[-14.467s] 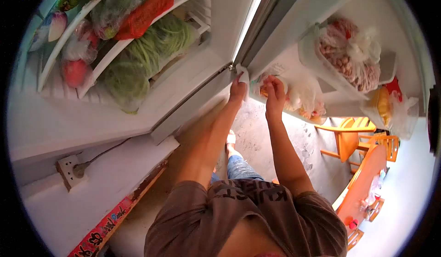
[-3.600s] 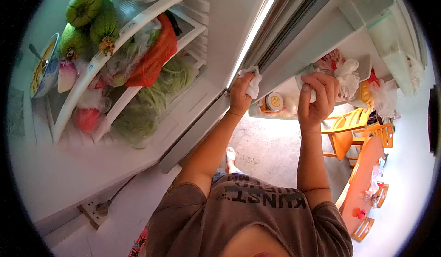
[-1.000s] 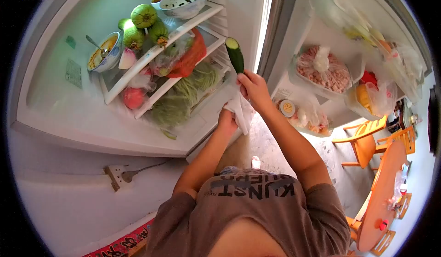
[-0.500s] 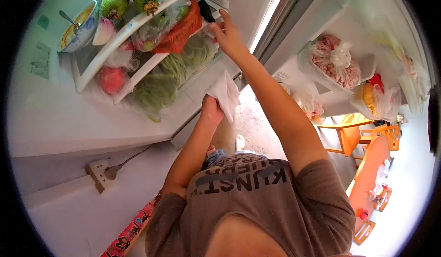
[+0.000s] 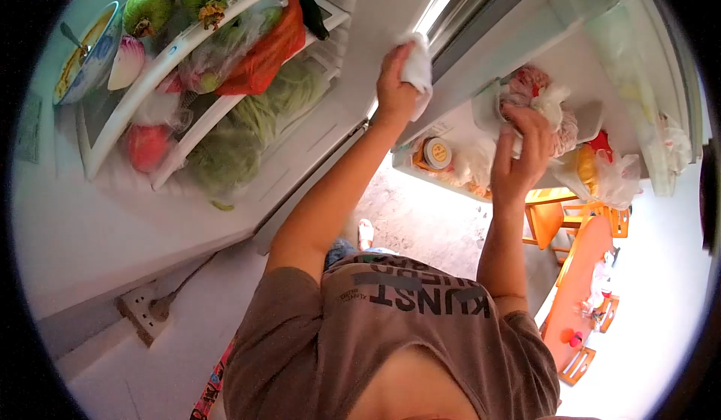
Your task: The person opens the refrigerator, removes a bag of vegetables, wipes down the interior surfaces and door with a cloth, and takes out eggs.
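Cloth [image 5: 420,71] at an open fridge [image 5: 173,219].
Left hand [image 5: 395,89] grasps it near the fridge's right edge; right hand [image 5: 526,151] curls before a door bin [image 5: 487,107], its hold unclear.

From mid-view, the white boxy fridge [image 5: 113,225] fills 9 to 12 o'clock. On its white-edged glass shelf [image 5: 177,48], toward 10:30, sit 3 rounded green vegetables [image 5: 149,10], right of a blue-and-white ceramic bowl [image 5: 96,65]. Underneath, at 11, a limp red bag [image 5: 264,59] lies left of a cylindrical dark-green cucumber [image 5: 314,19]; bagged leafy greens [image 5: 236,131] lie lower, at 10. At 1, a soft white cloth [image 5: 420,78] is between fridge and white plastic door [image 5: 488,58]. At 2, the door holds a round pale-lidded jar [image 5: 437,153]. A curved wooden bench [image 5: 578,285] stands at 4, a beige plastic socket [image 5: 141,315] at 8.
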### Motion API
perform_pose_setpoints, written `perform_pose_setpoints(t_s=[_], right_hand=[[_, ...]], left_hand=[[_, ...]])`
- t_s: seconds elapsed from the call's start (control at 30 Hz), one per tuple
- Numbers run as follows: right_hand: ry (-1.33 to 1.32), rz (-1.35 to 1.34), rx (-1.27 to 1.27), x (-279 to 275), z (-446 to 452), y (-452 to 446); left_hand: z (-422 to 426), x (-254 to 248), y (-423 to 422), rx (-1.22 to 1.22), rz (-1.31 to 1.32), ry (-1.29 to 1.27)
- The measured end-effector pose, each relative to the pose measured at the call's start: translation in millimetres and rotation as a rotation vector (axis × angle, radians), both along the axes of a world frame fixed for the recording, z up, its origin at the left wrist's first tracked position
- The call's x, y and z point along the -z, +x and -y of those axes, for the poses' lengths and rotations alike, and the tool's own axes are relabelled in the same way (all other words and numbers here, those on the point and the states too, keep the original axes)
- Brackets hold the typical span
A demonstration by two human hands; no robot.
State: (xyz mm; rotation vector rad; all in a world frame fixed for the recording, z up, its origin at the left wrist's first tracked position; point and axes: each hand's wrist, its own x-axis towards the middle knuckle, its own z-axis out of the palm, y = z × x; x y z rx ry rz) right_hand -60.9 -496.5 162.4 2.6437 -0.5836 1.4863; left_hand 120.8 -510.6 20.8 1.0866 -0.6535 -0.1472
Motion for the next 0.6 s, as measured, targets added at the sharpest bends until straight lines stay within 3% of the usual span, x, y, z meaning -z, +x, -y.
perform_pose_setpoints(t_s=[0.03,0.23,0.3,0.6], right_hand=[[-0.028,-0.084,0.003,-1,-2,2],[-0.057,-0.127,0.039,4,-4,7],[0.007,-0.131,0.018,2,-4,6],[0.03,-0.094,0.037,1,-7,10]], left_hand=[[12,7,3,-0.032,0.186,0.06],[18,-18,-19,-0.048,0.072,-0.022],[18,-52,-16,-0.154,0.282,-0.061],[49,-228,12,-0.351,0.636,-0.485]])
